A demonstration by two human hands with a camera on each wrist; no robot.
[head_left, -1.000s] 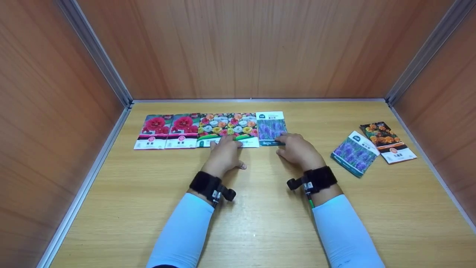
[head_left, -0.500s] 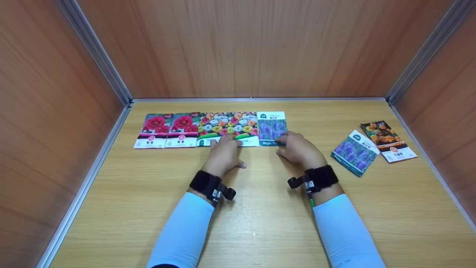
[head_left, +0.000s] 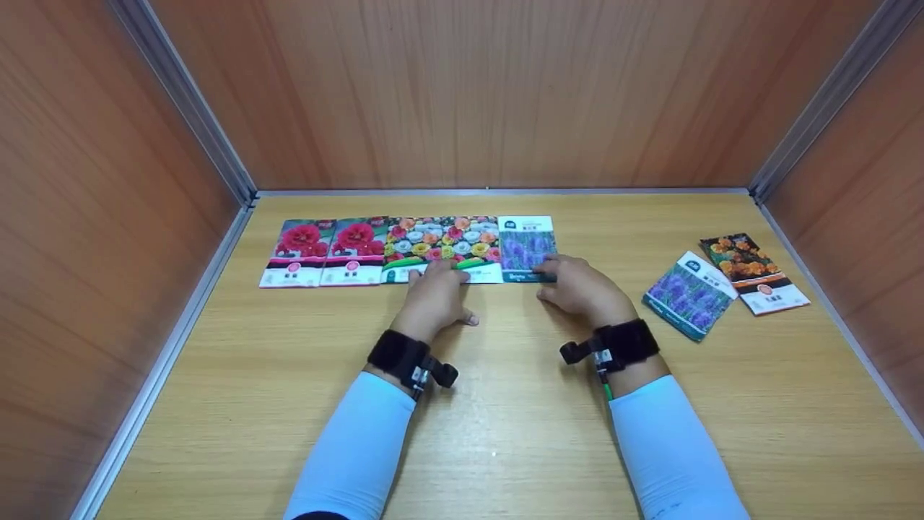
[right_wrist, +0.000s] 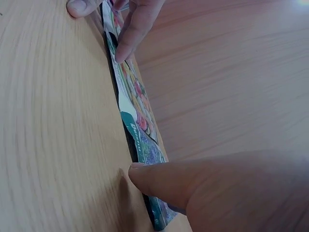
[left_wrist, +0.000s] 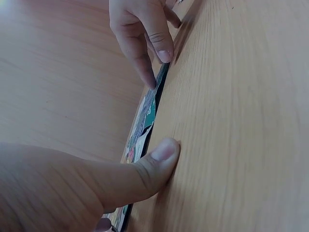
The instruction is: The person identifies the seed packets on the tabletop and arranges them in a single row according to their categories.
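Note:
In the head view, several flower seed packets lie side by side in a row. Two red-flower packets, the outer one (head_left: 299,245) and its neighbour (head_left: 357,245), form the left end. Two mixed-flower packets, left (head_left: 411,238) and right (head_left: 473,238), come after them. My left hand (head_left: 433,300) rests its fingertips on the lower part of these two, its thumb on the table. At the right end lies a purple-flower packet (head_left: 525,245). My right hand (head_left: 585,292) touches its lower right corner with the fingers, and the thumb (right_wrist: 159,181) is at its near edge.
A second purple-flower packet (head_left: 689,296) lies slanted to the right, its corner overlapping an orange-flower packet (head_left: 754,274). Wooden panels enclose the table (head_left: 498,448) at the back (head_left: 491,94), left (head_left: 108,202) and right (head_left: 866,238).

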